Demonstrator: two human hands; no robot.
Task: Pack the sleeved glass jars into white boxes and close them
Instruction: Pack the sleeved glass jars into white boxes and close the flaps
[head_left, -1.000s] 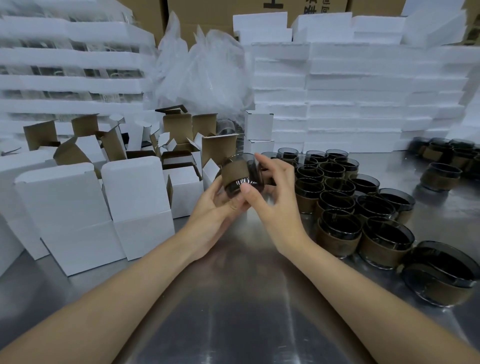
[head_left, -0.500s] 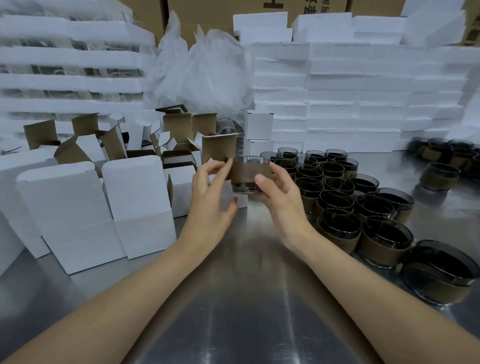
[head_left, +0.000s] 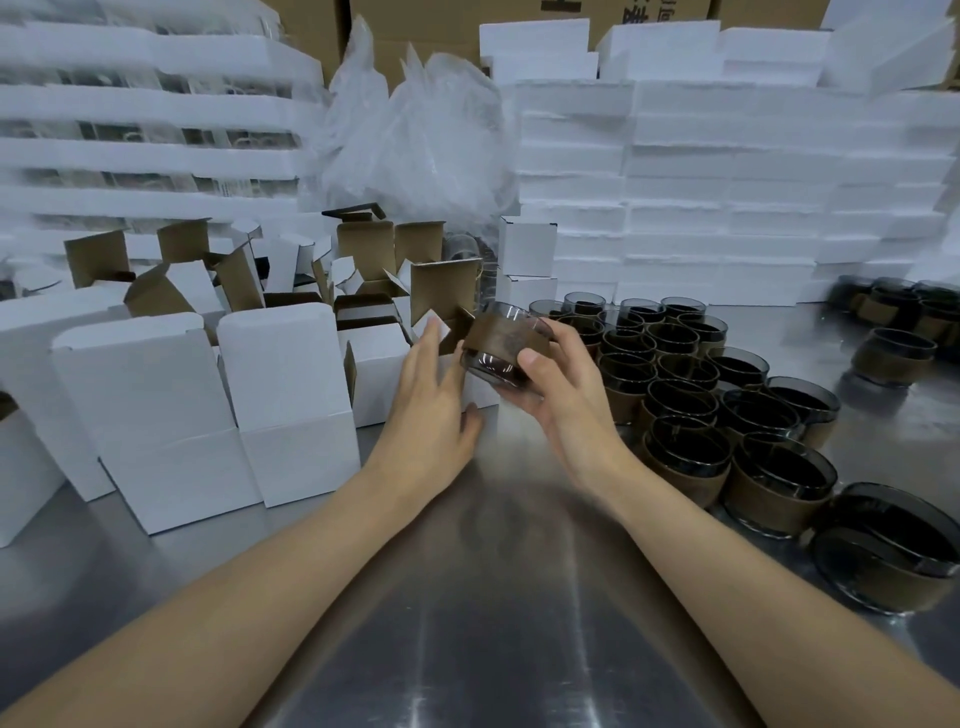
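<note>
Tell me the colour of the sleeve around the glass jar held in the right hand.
Brown, like kraft cardboard, around the smoky glass jar in the right hand; the head view shows it.

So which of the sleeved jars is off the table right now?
Only the jar held tilted in the right hand, near the open boxes. The other jars all stand on the metal table to the right.

Steel surface (head_left: 509, 623): white boxes (head_left: 291, 395) at left, sleeved glass jars (head_left: 685, 415) clustered right, foam slabs (head_left: 727, 208) stacked behind.
</note>
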